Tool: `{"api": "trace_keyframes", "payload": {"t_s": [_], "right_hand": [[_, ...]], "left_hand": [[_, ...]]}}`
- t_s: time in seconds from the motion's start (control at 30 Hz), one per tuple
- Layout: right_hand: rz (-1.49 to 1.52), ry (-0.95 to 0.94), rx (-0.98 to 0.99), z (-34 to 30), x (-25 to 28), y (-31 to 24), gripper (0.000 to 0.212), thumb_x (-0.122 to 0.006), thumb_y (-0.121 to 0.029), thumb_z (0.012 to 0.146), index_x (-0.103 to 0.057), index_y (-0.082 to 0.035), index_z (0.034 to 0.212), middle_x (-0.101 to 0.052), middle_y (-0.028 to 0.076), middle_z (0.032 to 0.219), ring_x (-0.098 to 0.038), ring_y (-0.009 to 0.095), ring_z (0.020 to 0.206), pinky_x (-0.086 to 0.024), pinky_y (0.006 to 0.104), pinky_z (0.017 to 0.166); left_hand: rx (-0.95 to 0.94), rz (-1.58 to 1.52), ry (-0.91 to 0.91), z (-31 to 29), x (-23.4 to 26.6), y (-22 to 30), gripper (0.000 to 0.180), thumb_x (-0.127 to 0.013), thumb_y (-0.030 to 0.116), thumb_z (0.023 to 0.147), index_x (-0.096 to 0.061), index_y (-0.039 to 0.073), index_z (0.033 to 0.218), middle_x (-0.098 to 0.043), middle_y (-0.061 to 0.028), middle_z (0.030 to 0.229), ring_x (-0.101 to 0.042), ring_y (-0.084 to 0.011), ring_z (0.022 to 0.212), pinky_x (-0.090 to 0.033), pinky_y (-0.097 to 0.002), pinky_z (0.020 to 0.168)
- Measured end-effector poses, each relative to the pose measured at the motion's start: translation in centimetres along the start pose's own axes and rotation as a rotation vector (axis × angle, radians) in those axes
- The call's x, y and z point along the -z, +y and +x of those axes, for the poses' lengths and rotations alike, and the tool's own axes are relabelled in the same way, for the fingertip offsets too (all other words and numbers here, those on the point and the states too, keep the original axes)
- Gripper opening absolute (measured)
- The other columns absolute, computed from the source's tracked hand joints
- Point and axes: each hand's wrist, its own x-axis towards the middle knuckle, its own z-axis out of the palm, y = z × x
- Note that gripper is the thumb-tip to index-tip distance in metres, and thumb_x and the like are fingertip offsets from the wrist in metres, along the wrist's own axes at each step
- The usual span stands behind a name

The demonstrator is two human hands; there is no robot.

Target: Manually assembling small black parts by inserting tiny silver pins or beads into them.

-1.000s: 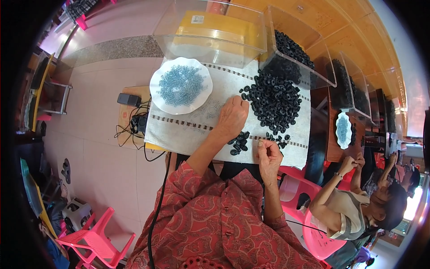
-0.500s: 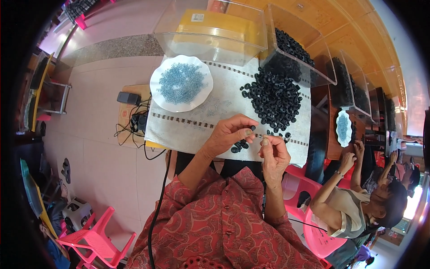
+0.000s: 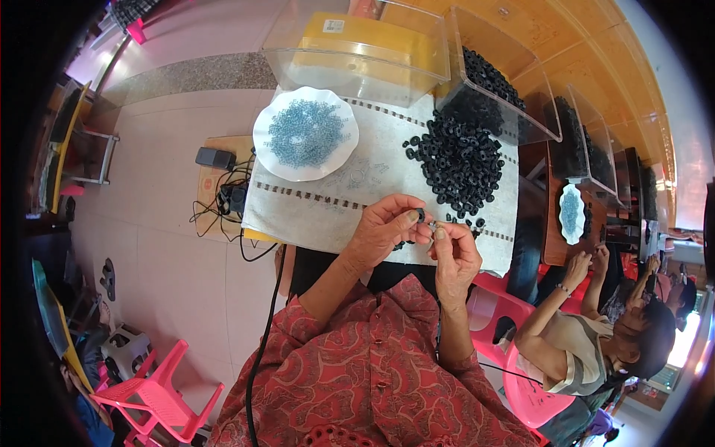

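My left hand [image 3: 383, 229] pinches a small black round part [image 3: 421, 214] between thumb and fingertips. Close beside it, my right hand [image 3: 456, 257] grips a tiny clear piece [image 3: 433, 226], its tip almost against the black part. Beyond my hands lies a heap of small black parts [image 3: 460, 167] on a white cloth [image 3: 298, 212]. A white scalloped plate [image 3: 262, 160] at the left holds many tiny blue-grey clear pieces [image 3: 305, 134]. Several loose clear pieces [image 3: 361, 175] are scattered on the cloth near it. A few black parts [image 3: 400, 245] are partly hidden under my left hand.
A clear bin [image 3: 514, 112] of black parts stands tilted behind the heap, with another clear box [image 3: 357, 67] at its left. A black adapter and cables [image 3: 232, 197] lie left of the table. At the right, a person [image 3: 588, 335] works near another plate [image 3: 571, 216].
My hands have come closer together, and the black part has turned so that its opening shows. The view has shifted slightly.
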Motion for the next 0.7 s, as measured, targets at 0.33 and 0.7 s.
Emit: {"api": "trace_keyframes", "payload": {"t_s": [0.33,0.7], "right_hand": [[0.006,0.006,0.014,-0.1,-0.6,0.3,0.008,-0.059,0.002,0.091,-0.063,0.003,0.097,-0.055,0.003,0.088,-0.052,0.005,0.066,-0.043,0.0190,0.056],[-0.044,0.019,0.026,0.0,-0.4,0.8,0.008,-0.061,0.001,0.090,-0.064,0.002,0.097,-0.053,0.000,0.084,-0.045,0.005,0.068,-0.038,0.0184,0.060]], "left_hand": [[0.045,-0.076,0.106,-0.4,-0.3,-0.7,0.015,-0.058,0.009,0.094,-0.060,0.002,0.108,-0.068,-0.0134,0.099,-0.066,-0.0174,0.078,-0.058,-0.0312,0.068],[0.043,-0.056,0.156,-0.7,0.0,-1.4,0.013,-0.060,0.010,0.094,-0.060,0.002,0.104,-0.068,-0.0087,0.090,-0.066,-0.0169,0.074,-0.056,-0.0315,0.065]]}}
